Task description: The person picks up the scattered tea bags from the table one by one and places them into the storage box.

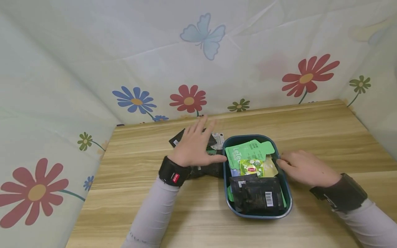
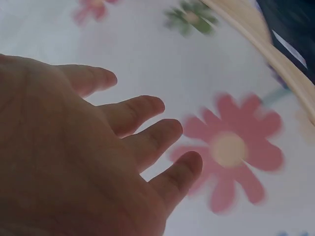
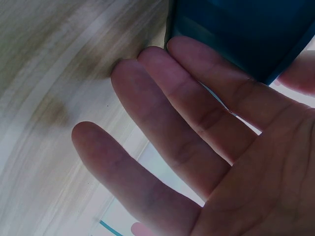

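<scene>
My left hand (image 1: 193, 147) is held over several dark packets (image 1: 206, 170) on the table, fingers spread and nothing in its grasp. Its thumb reaches toward the left rim of a dark blue bin (image 1: 227, 198). At the opposite rim, my right hand (image 1: 307, 168) holds the bin wall, thumb over the edge and fingers extended down the outside, as the right wrist view shows. Inside the bin lie green LeTea packets (image 1: 248, 151), a yellow-green Lipton sachet (image 1: 252, 168), a pale gold packet (image 1: 271, 167) and black packets (image 1: 260, 196) with a white barcode label.
A pale patterned sachet (image 1: 218, 140) lies beyond the left hand, close to the bin. The wood-grain table (image 1: 130, 193) ends at the back against a white cloth (image 1: 149, 44) printed with flowers and a butterfly.
</scene>
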Available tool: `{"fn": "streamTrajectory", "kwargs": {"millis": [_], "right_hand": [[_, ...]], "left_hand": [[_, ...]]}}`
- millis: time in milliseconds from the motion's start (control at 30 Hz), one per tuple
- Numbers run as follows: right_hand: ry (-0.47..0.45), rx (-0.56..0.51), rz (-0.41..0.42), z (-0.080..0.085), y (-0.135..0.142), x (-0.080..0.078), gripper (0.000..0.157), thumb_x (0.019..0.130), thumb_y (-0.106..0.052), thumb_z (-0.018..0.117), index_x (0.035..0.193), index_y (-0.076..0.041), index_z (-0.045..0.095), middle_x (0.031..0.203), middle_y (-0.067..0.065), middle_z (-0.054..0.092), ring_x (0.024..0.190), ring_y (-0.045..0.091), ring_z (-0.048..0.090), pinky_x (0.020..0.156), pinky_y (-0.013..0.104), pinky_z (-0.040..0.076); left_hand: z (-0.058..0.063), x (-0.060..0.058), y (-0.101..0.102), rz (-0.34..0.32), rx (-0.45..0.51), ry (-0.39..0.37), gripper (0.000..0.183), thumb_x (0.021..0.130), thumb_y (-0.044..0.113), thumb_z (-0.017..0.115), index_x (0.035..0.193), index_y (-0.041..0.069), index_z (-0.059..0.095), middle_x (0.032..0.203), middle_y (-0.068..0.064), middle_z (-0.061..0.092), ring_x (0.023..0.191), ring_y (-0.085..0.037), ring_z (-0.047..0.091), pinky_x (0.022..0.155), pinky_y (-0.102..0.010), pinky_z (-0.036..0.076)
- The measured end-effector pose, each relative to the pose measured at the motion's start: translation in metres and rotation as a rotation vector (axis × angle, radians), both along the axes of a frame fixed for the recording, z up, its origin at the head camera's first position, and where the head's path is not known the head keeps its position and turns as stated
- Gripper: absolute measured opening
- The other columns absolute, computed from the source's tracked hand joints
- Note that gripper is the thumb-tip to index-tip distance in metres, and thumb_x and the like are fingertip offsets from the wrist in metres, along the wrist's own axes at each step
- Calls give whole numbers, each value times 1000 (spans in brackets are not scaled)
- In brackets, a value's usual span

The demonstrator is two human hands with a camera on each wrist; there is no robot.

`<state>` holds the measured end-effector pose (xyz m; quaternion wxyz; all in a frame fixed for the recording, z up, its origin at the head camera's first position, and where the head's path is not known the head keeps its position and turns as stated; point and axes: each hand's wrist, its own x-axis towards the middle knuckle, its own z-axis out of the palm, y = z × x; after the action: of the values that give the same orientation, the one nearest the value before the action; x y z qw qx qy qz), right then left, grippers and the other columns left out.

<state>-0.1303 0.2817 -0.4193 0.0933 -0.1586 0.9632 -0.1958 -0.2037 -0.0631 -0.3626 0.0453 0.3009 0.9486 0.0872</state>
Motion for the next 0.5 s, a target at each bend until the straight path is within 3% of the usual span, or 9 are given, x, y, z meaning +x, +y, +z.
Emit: {"fn": "streamTrajectory", "kwargs": {"millis": [133, 267, 500], "right_hand": [[0, -3, -1, 0, 0, 0, 31, 106, -28, 52, 77, -19, 60, 68, -5, 46, 63, 11, 43, 57, 27, 34], [-3, -5, -2, 0, -1, 0, 30, 106, -28, 52, 78, -19, 60, 68, -5, 46, 63, 11, 43, 57, 27, 34], [-12, -13, -1, 0, 0, 0, 30, 106, -28, 52, 79, -19, 61, 67, -6, 46, 62, 11, 43, 56, 27, 33]], "left_hand": [[-6, -24, -26, 106, 15, -36, 122, 79, 76, 68, 168, 20, 7, 174, -14, 12, 161, -36, 14, 126, -62, 20], [-15, -44, -49, 165, 29, -36, 121, 79, 69, 73, 168, 17, 11, 172, -17, 19, 158, -40, 21, 124, -63, 26], [-35, -66, -75, 263, 39, -81, 117, 78, 63, 78, 167, 18, 17, 168, -17, 29, 155, -41, 29, 122, -61, 32]]}}
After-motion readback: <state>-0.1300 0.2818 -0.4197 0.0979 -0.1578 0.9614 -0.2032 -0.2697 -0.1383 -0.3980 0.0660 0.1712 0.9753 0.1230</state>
